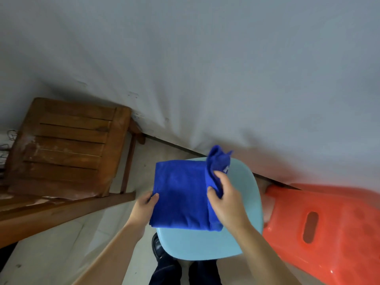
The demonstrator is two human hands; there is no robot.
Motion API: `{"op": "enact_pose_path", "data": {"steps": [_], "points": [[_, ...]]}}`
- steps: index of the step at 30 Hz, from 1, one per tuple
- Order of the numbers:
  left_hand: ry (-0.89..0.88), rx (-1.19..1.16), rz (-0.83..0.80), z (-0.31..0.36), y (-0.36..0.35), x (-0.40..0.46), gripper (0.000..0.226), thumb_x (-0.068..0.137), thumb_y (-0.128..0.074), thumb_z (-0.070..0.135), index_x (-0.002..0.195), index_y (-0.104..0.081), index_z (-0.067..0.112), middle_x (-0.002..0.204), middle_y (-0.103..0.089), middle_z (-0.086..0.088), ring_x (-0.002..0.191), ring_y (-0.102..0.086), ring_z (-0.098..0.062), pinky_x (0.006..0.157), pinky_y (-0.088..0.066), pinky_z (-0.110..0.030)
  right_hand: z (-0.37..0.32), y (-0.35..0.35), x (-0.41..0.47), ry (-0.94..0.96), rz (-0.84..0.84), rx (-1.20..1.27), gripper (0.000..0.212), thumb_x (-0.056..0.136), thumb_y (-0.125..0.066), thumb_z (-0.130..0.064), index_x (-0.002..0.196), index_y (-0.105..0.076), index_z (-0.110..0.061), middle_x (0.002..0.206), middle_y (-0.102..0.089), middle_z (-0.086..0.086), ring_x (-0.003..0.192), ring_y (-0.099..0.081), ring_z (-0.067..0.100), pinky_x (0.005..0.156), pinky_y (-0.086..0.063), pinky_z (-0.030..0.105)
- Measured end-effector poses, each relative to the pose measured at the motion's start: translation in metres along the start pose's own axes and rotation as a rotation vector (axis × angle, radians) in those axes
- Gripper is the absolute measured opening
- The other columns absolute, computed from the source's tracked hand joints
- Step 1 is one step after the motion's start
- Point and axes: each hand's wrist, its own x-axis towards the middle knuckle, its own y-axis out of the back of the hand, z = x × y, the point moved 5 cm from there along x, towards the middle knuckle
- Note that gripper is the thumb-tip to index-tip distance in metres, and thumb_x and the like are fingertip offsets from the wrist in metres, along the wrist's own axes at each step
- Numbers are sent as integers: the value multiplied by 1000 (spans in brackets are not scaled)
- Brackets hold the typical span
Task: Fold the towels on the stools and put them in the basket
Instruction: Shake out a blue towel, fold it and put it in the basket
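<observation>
A bright blue towel (181,194) lies partly folded on the seat of a light blue stool (244,202). My left hand (144,208) pinches the towel's left edge near the front. My right hand (226,200) grips the right edge, which is lifted and bunched so that a corner with a small white label sticks up above the fingers. The rest of the towel lies flat as a rough rectangle. No basket is in view.
An orange plastic stool (320,229) with a slot in its seat stands right of the blue one, touching it. A brown wooden slatted chair (67,147) stands at the left against the grey wall (205,68). My dark shoes (158,247) show below the stool.
</observation>
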Motion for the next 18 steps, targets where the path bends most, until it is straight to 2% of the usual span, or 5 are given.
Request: {"op": "enact_pose_path", "data": {"steps": [6,11,14,16,18], "points": [[124,-223,-47,2,7,7,43,101,-31,44,112,-61,16,109,-67,-6,102,-62,-23,79,-50,-36,-43,-111,-5,87,-147,-327,50,96,-45,-30,143,-28,-24,135,-52,-3,110,-59,20,82,-48,31],[186,-288,-55,-4,15,12,53,96,-32,56,106,-66,16,104,-70,-5,100,-65,-22,77,-52,-34,-45,-156,-7,110,-270,-403,60,96,-42,-39,148,-18,-22,140,-45,1,109,-60,23,79,-50,36],[208,-209,-25,-5,17,12,52,91,-40,61,97,-66,16,97,-71,-6,93,-67,-23,85,-52,-38,-43,-151,-14,201,-336,-310,52,97,-43,-38,145,-31,-23,128,-53,-5,104,-59,10,80,-50,27],[161,-133,-48,-2,17,12,48,89,-49,59,105,-65,17,101,-71,-4,96,-67,-22,93,-52,-42,-30,-129,-14,216,-164,-206,38,96,-48,-29,133,-50,-21,109,-60,-9,88,-57,2,77,-50,23],[87,-47,-62,4,15,12,43,88,-56,52,108,-62,15,104,-70,-3,95,-66,-22,93,-53,-44,-6,-96,-10,152,132,-94,30,92,-55,-17,122,-57,-15,100,-58,-7,84,-55,3,75,-50,26]]}}
